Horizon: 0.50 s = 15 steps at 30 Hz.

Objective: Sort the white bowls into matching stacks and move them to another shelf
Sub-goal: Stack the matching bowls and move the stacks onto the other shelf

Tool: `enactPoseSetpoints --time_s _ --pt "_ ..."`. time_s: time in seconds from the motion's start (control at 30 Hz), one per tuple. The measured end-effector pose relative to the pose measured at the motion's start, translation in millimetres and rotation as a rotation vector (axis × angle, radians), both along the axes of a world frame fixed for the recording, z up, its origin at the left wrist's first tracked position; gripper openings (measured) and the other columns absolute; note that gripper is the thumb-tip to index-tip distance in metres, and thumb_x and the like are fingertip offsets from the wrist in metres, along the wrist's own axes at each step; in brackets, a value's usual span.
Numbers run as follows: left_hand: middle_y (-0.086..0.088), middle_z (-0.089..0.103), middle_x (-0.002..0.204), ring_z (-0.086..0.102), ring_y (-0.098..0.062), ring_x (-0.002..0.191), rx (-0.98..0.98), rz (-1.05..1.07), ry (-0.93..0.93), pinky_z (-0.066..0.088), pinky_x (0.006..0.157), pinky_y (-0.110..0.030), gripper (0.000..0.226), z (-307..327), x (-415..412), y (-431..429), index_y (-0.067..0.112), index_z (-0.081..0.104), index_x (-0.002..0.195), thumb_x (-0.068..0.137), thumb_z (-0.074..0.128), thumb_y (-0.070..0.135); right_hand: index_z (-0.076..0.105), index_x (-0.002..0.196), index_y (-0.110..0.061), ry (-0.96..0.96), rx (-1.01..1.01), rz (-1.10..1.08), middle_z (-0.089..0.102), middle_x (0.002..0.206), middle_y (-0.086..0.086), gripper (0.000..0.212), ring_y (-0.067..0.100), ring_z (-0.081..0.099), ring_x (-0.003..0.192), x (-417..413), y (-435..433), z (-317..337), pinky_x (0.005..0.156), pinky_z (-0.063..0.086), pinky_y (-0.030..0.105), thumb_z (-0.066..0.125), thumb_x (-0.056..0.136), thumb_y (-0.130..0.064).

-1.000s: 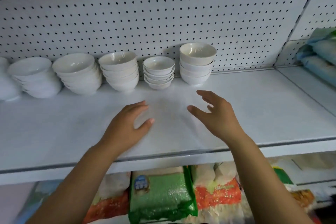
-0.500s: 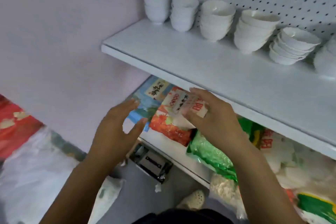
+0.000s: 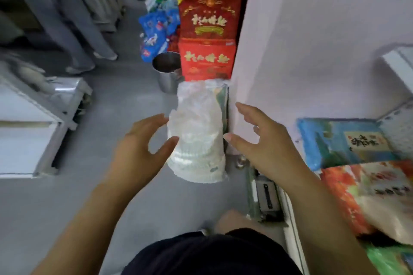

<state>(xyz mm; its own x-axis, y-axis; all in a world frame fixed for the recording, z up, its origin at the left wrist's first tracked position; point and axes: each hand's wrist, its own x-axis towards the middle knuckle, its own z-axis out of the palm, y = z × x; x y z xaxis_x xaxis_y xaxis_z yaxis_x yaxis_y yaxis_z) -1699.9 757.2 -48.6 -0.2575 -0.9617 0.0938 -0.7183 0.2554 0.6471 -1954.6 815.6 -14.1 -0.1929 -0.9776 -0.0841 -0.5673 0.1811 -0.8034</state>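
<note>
No loose white bowls show in the head view now. A white stack wrapped in clear plastic [image 3: 197, 138], which looks like bowls, stands on the grey floor against the shelf unit's white side panel [image 3: 290, 51]. My left hand [image 3: 138, 145] is open just left of the package, thumb near its side. My right hand [image 3: 261, 138] is open just right of it, fingers spread. Neither hand holds it.
Red gift boxes [image 3: 207, 35] are stacked behind the package, with a steel pot [image 3: 167, 71] and blue packets [image 3: 156, 29] beside them. Bagged goods [image 3: 348, 140] lie on the low shelf at right. White cabinets [image 3: 29, 127] stand left. A person's legs [image 3: 82, 35] are at the back left.
My view has swung left and down, away from the shelf of bowl stacks to the floor beside the shelf unit. Both open hands have come down to either side of the wrapped white package.
</note>
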Motion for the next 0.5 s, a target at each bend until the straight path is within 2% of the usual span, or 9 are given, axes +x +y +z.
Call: enactPoseSetpoints --time_s 0.07,0.13,0.27,0.4,0.5 --pt "0.007 0.062 0.141 0.057 -0.013 0.129 0.034 0.092 -0.004 0.041 0.108 -0.029 0.060 -11 28 3 0.024 0.065 0.134 0.084 0.062 0.056 0.042 0.148 -0.045 0.039 0.056 0.141 0.044 0.141 -0.028 0.069 -0.001 0.045 0.127 23 -29 -5 0.109 0.044 0.031 0.076 0.088 -0.043" --pt "0.006 0.062 0.141 0.058 -0.015 0.130 0.070 0.183 -0.020 0.044 0.108 -0.033 0.059 -22 51 7 0.023 0.065 0.134 0.085 0.063 0.056 0.037 0.151 -0.046 0.074 0.119 0.294 0.043 0.146 -0.026 0.076 0.006 0.048 0.134 42 -57 -11 0.108 0.046 0.037 0.077 0.086 -0.047" --pt "0.007 0.060 0.143 0.056 -0.015 0.133 0.144 0.354 -0.068 0.045 0.109 -0.033 0.062 -30 82 2 0.025 0.062 0.139 0.086 0.063 0.058 0.036 0.151 -0.046 0.116 0.173 0.528 0.044 0.152 -0.021 0.080 0.001 0.037 0.142 75 -115 -24 0.106 0.030 0.020 0.079 0.084 -0.049" --pt "0.011 0.057 0.145 0.054 -0.012 0.134 0.169 0.527 -0.087 0.039 0.107 -0.025 0.060 -29 103 -21 0.027 0.058 0.142 0.089 0.068 0.054 0.038 0.151 -0.044 0.146 0.166 0.716 0.047 0.150 -0.019 0.080 0.000 0.038 0.141 107 -183 -26 0.102 0.030 0.017 0.080 0.082 -0.050" --pt "0.012 0.055 0.147 0.053 -0.011 0.133 0.161 0.669 -0.046 0.037 0.107 -0.023 0.059 -22 111 -43 0.029 0.055 0.144 0.090 0.068 0.052 0.040 0.151 -0.042 0.165 0.138 0.853 0.047 0.151 -0.019 0.079 -0.004 0.040 0.139 133 -231 -22 0.102 0.030 0.015 0.080 0.082 -0.049"
